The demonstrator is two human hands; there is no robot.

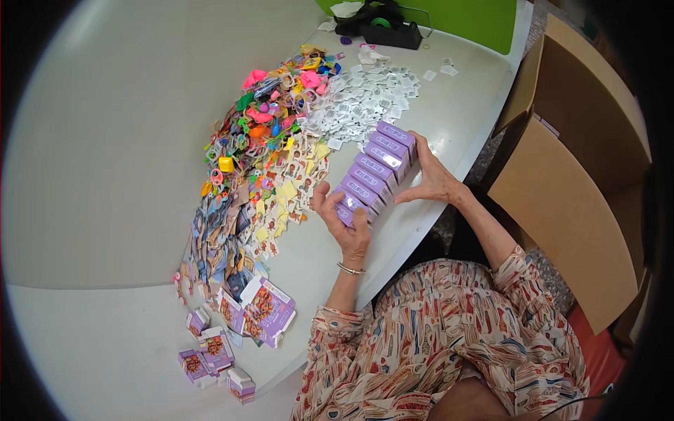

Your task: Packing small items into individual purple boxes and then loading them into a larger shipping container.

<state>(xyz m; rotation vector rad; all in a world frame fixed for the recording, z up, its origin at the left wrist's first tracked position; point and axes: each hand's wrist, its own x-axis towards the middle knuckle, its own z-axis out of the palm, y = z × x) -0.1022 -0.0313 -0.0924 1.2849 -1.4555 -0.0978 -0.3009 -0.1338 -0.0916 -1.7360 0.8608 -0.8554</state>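
A row of several small purple cartons (371, 173) stands side by side on the table in front of me, running from near left to far right. My left hand (345, 228) closes around the near end, its thumb and fingers on either side of the last carton. At the far end, my right hand (437, 177) presses its fingers against the outer carton, with the thumb reaching along the row's near side. Between them the two hands squeeze the row together. Left of the row lie small printed picture stickers (302, 165), and beyond it a heap of small white packets (365, 95).
A long pile of colourful small toys (263, 112) spreads at left, with bluish card pieces (214, 235) nearer. Purple cartons (216, 347) and flattened ones (269, 312) lie at lower left. A tape dispenser (393, 34) stands at the back. An open cardboard box (569, 217) is at right.
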